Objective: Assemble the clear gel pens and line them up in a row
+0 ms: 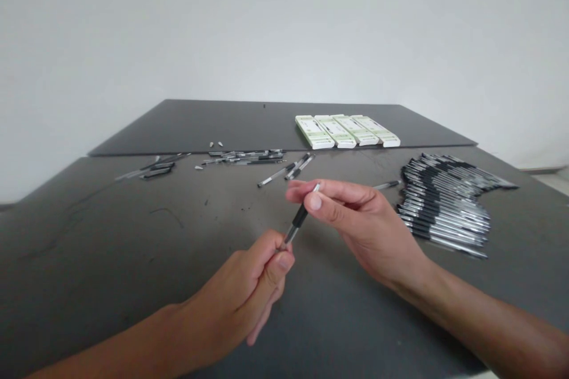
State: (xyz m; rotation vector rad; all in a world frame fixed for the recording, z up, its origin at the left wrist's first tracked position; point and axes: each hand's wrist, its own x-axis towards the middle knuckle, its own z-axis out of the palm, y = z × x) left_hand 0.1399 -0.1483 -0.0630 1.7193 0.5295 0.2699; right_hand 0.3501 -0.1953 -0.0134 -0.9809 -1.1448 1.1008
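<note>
A gel pen (299, 215) with a clear barrel and a black rubber grip slants up and to the right between my hands. My left hand (255, 290) is closed around its lower barrel, which the fingers partly hide. At the upper end, my right hand (368, 222) pinches the pen near its pale tip with thumb and forefinger. Beyond the hands, several loose pens (284, 170) lie on the dark table (133, 260). To the right of my right hand, a large row of similar pens (444, 204) is laid side by side.
White and green boxes (347, 130) lie in a row on a raised dark board (222, 121) at the back. A heap of pen parts (244, 157) sits before the board, with more thin parts (155, 169) farther left. Small pale pieces (198, 168) are scattered nearby.
</note>
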